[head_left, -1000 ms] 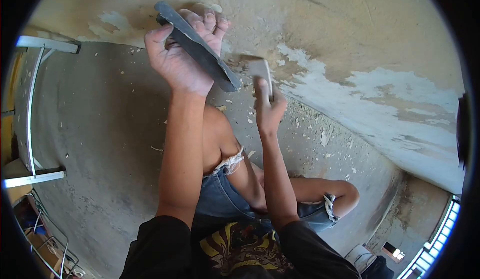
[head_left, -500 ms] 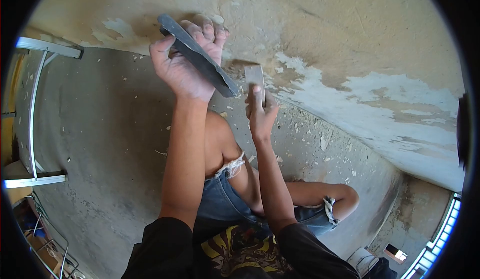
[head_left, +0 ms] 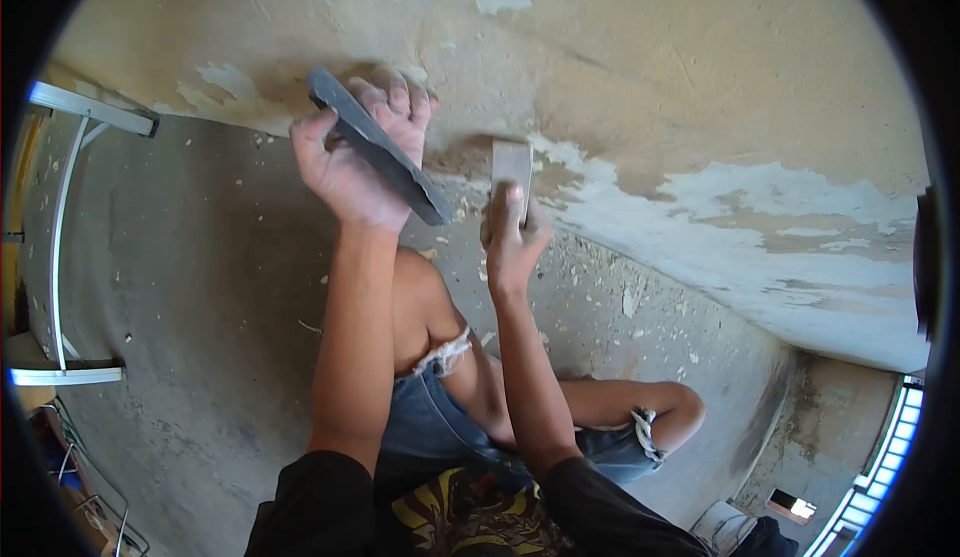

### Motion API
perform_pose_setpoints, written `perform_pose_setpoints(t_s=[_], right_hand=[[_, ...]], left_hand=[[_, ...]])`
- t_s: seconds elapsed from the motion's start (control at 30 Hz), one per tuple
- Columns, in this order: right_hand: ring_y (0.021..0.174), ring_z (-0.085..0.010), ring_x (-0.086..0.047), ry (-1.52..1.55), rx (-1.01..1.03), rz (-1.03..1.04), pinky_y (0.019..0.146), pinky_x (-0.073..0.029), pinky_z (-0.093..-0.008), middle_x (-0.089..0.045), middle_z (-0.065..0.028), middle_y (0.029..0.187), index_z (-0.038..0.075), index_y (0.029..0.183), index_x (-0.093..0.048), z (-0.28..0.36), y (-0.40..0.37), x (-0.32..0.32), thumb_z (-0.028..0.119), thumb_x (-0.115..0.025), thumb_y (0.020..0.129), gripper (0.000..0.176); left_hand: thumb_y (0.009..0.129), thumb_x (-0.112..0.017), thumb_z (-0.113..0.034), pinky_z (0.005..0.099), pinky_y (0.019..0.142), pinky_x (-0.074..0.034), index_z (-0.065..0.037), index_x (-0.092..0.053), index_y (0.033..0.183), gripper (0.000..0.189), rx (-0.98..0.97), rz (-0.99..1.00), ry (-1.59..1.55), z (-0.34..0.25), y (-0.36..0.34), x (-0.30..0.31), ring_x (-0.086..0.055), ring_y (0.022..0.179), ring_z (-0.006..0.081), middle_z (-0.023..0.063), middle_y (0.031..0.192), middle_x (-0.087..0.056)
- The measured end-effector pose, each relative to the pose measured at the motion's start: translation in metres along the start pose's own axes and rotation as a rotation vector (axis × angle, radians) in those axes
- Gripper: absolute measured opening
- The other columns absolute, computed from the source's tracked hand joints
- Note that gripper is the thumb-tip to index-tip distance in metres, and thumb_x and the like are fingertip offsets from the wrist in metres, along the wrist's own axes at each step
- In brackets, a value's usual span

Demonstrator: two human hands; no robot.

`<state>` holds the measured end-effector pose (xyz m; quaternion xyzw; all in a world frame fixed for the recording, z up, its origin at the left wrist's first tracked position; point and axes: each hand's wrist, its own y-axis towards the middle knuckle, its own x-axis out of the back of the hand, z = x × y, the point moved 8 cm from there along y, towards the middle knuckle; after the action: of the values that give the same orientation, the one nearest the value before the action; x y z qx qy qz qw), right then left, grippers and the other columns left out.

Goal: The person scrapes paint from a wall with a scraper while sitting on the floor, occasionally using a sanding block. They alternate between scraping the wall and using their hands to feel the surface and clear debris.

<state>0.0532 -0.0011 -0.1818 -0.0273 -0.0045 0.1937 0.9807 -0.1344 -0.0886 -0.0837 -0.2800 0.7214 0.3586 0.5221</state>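
My left hand [head_left: 368,172], its palm turned up and dusty, holds a folded dark grey sheet of sandpaper [head_left: 372,142] between thumb and palm. Its curled fingertips lie close against the wall [head_left: 640,67]. In my right hand [head_left: 516,232] is a flat scraper [head_left: 511,165], with the thumb pressed along its face. The scraper's broad end meets the lower wall beside a patch of peeled paint [head_left: 590,172]. My fingers hide the scraper's lower part.
Paint flakes [head_left: 630,297] litter the grey floor [head_left: 220,327] along the wall's foot. A metal frame [head_left: 62,227] stands at the left. My bent legs [head_left: 640,397] are below my arms. A pale bucket [head_left: 725,527] and a lit grille [head_left: 895,457] are at the lower right.
The view has shifted, with the wall sitting slightly lower in it. Both hands appear a little lower, the left also further left; each keeps its hold.
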Motion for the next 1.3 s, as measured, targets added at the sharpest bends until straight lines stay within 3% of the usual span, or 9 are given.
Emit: perform_pose_setpoints(t_s=[0.13,0.27,0.37,0.53,0.67,0.77,0.97,1.17,1.3], right_hand=[[0.045,-0.0057,-0.041,-0.038,0.139,0.13,0.042,-0.031,-0.0235,-0.05,0.0003,0.058,0.002,0.078,-0.057,0.061,0.014,-0.017,0.041,-0.055,0.099,0.044],[0.045,-0.0057,-0.041,-0.01,0.157,0.118,0.042,-0.031,-0.0239,-0.05,0.0003,0.059,0.002,0.077,-0.057,0.019,0.012,-0.008,0.041,-0.055,0.099,0.045],[0.045,-0.0057,-0.041,0.05,-0.005,0.117,0.04,-0.03,-0.0234,-0.051,-0.0002,0.061,0.003,0.079,-0.056,-0.007,0.005,-0.006,0.044,-0.055,0.099,0.046],[0.046,-0.0062,-0.041,0.178,0.101,0.125,0.04,-0.03,-0.0237,-0.047,0.0006,0.059,0.003,0.08,-0.054,0.081,0.012,-0.027,0.047,-0.051,0.1,0.048],[0.047,-0.0062,-0.042,0.13,0.158,0.13,0.04,-0.029,-0.0236,-0.047,0.0013,0.059,0.006,0.076,-0.052,0.021,0.009,-0.012,0.046,-0.052,0.1,0.047],[0.047,-0.0053,-0.042,0.025,0.0,0.068,0.041,-0.03,-0.0233,-0.049,0.001,0.06,0.007,0.074,-0.052,-0.015,0.008,0.002,0.045,-0.053,0.1,0.046],[0.048,-0.0049,-0.042,0.011,0.22,0.07,0.043,-0.032,-0.024,-0.053,0.0003,0.061,0.002,0.077,-0.056,0.089,0.018,-0.003,0.037,-0.059,0.098,0.041],[0.059,-0.0061,-0.046,-0.331,-0.006,0.023,0.051,-0.036,-0.0266,-0.054,0.0005,0.062,-0.003,0.086,-0.068,-0.062,0.015,0.07,0.035,-0.066,0.093,0.039],[0.062,-0.0066,-0.048,-0.275,-0.087,-0.233,0.053,-0.038,-0.0271,-0.057,-0.0009,0.065,-0.004,0.092,-0.069,-0.052,-0.009,0.125,0.033,-0.067,0.092,0.036]], left_hand=[[0.074,-0.056,-0.042,0.0395,0.088,-0.033,-0.009,-0.053,0.067,0.034,0.01,-0.095,-0.01,0.002,0.001,0.002,-0.044,0.083,0.0231,0.0076,0.081,-0.049],[0.074,-0.055,-0.042,0.0388,0.087,-0.034,-0.009,-0.052,0.067,0.034,0.005,-0.152,-0.073,0.001,0.0,0.005,-0.044,0.082,0.0235,0.0076,0.08,-0.048],[0.074,-0.055,-0.042,0.0383,0.087,-0.034,-0.009,-0.052,0.067,0.034,-0.011,0.007,0.048,-0.001,0.0,-0.01,-0.044,0.082,0.0236,0.0074,0.079,-0.048],[0.074,-0.055,-0.043,0.0382,0.086,-0.034,-0.009,-0.051,0.067,0.035,0.006,-0.052,0.034,0.002,0.0,-0.003,-0.043,0.081,0.0233,0.0075,0.08,-0.047],[0.075,-0.053,-0.039,0.0396,0.091,-0.035,-0.008,-0.056,0.07,0.031,0.012,-0.048,-0.065,0.002,0.002,0.001,-0.045,0.084,0.0219,0.0073,0.078,-0.053],[0.074,-0.054,-0.041,0.0394,0.088,-0.034,-0.008,-0.054,0.069,0.033,-0.016,-0.001,0.026,-0.003,0.003,-0.011,-0.044,0.082,0.0227,0.0071,0.078,-0.05],[0.075,-0.054,-0.04,0.04,0.088,-0.033,-0.009,-0.054,0.069,0.032,0.011,-0.025,-0.016,0.003,0.002,-0.003,-0.045,0.083,0.0227,0.0066,0.077,-0.05],[0.076,-0.053,-0.036,0.0412,0.088,-0.034,-0.009,-0.055,0.07,0.027,-0.004,-0.009,-0.052,-0.001,0.002,-0.001,-0.047,0.085,0.0212,0.0047,0.073,-0.052],[0.076,-0.053,-0.04,0.0387,0.084,-0.034,-0.009,-0.053,0.069,0.032,-0.033,-0.048,-0.013,-0.004,-0.001,0.003,-0.045,0.081,0.0211,0.0058,0.076,-0.05]])
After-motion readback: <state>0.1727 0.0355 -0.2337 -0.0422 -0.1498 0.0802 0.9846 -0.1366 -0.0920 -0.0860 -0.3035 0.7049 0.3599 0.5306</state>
